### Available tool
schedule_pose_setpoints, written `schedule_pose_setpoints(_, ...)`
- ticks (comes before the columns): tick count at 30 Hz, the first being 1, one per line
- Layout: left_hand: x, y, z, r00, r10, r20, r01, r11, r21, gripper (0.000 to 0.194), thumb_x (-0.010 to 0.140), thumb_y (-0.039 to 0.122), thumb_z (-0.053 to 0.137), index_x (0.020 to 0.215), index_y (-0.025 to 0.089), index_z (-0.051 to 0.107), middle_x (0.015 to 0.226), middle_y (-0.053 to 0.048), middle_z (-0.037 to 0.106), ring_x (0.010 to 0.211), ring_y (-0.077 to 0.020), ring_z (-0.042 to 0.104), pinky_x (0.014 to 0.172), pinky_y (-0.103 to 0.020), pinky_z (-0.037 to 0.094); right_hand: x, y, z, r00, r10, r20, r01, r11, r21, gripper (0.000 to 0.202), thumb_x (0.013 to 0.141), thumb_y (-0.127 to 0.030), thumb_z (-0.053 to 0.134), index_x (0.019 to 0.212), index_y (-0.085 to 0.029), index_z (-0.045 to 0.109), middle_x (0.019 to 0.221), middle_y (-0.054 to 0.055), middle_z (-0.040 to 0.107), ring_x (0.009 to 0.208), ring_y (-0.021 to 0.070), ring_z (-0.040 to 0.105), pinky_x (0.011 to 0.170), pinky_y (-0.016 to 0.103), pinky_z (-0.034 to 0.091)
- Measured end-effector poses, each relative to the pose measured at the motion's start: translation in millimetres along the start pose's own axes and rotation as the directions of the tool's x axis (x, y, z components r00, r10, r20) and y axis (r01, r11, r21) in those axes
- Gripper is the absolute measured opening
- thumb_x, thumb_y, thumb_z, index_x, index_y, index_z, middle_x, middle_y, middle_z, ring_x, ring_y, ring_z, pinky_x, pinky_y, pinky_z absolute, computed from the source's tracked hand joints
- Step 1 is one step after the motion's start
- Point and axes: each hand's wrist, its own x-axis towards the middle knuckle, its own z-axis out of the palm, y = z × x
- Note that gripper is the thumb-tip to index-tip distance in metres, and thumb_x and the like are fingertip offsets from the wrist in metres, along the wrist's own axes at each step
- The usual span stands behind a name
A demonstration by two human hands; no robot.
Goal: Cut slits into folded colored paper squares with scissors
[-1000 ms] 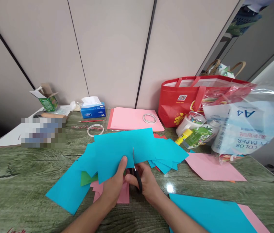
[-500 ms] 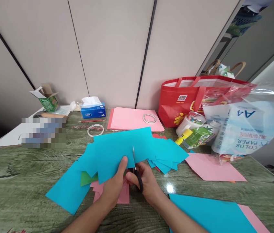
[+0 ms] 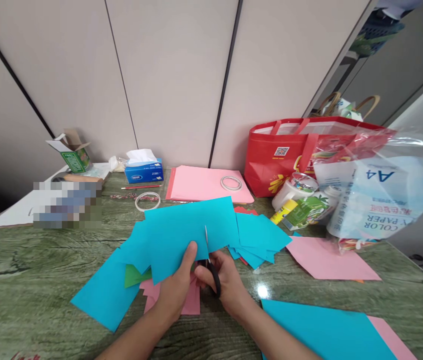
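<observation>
A blue sheet of paper [image 3: 181, 235] is held up over the table, pinched at its lower edge by my left hand [image 3: 177, 287] with the thumb on top. My right hand [image 3: 226, 277] grips black-handled scissors [image 3: 214, 280], their blades at a cut running up into the sheet. The lower blade is hidden behind the paper. Beneath lie more blue pieces [image 3: 108, 295], a green piece [image 3: 134, 276] and pink pieces [image 3: 191, 302]. To the right rests a stack of small blue pieces [image 3: 262, 237].
Behind are pink paper [image 3: 196, 182], tape rolls [image 3: 147, 201], a tissue box [image 3: 144, 172] and a red pencil [image 3: 142, 187]. At right stand a red bag [image 3: 267, 150], a glue stick [image 3: 284, 212] and a plastic paper packet [image 3: 380, 200]. A large blue sheet [image 3: 320, 330] lies front right.
Almost nothing differs. Both hands, the scissors and the held blue sheet keep nearly the same place; the sheet's upper right part has shifted very slightly.
</observation>
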Motion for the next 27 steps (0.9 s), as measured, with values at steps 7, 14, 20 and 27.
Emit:
schedule_pose_setpoints(7, 1.3, -4.1, 0.4, 0.999, 0.051, 0.017, -0.05, 0.998, -0.025, 0.059, 0.063, 0.052, 0.061, 0.111, 0.021, 0.052, 0.125, -0.009, 0.05, 0.115, -0.0269, 0.044, 0.1, -0.041, 0.032, 0.4, 0.2, 0.5, 1.0, -0.007, -0.012, 0.007, 1.0, 0.003, 0.045, 0.052, -0.047, 0.074, 0.077, -0.016, 0.053, 0.06, -0.001, 0.056, 0.049, 0.0113, 0.047, 0.047, 0.023, 0.038)
schedule_pose_setpoints(14, 2.1, -6.2, -0.1, 1.0, -0.008, 0.003, 0.008, 1.0, 0.007, 0.055, 0.06, 0.056, 0.061, 0.101, 0.021, 0.058, 0.118, -0.01, 0.056, 0.112, -0.0283, 0.048, 0.098, -0.042, 0.035, 0.8, 0.1, 0.8, 1.0, -0.006, -0.008, 0.006, 1.0, 0.008, 0.046, 0.052, -0.045, 0.075, 0.08, -0.015, 0.054, 0.055, -0.002, 0.056, 0.044, 0.0099, 0.044, 0.043, 0.022, 0.036)
schedule_pose_setpoints(20, 1.6, -5.2, -1.8, 1.0, -0.02, 0.016, 0.019, 0.999, 0.045, 0.061, 0.059, 0.058, 0.061, 0.104, 0.017, 0.057, 0.12, -0.012, 0.054, 0.112, -0.0302, 0.048, 0.097, -0.045, 0.035, 0.6, 3.5, -2.0, 1.0, -0.008, -0.001, 0.008, 1.0, 0.024, 0.038, 0.055, -0.04, 0.075, 0.073, -0.015, 0.053, 0.054, -0.002, 0.057, 0.043, 0.0084, 0.044, 0.041, 0.02, 0.034)
schedule_pose_setpoints(27, 5.5, -11.6, -1.8, 0.996, 0.057, 0.068, -0.06, 0.997, 0.037, 0.054, 0.064, 0.057, 0.057, 0.102, 0.018, 0.057, 0.116, -0.011, 0.057, 0.111, -0.029, 0.049, 0.093, -0.045, 0.038, 0.2, 4.4, -1.0, 1.0, 0.006, -0.004, -0.006, 1.0, 0.028, 0.036, 0.055, -0.037, 0.075, 0.071, -0.014, 0.053, 0.049, -0.004, 0.054, 0.038, 0.0077, 0.043, 0.038, 0.019, 0.031)
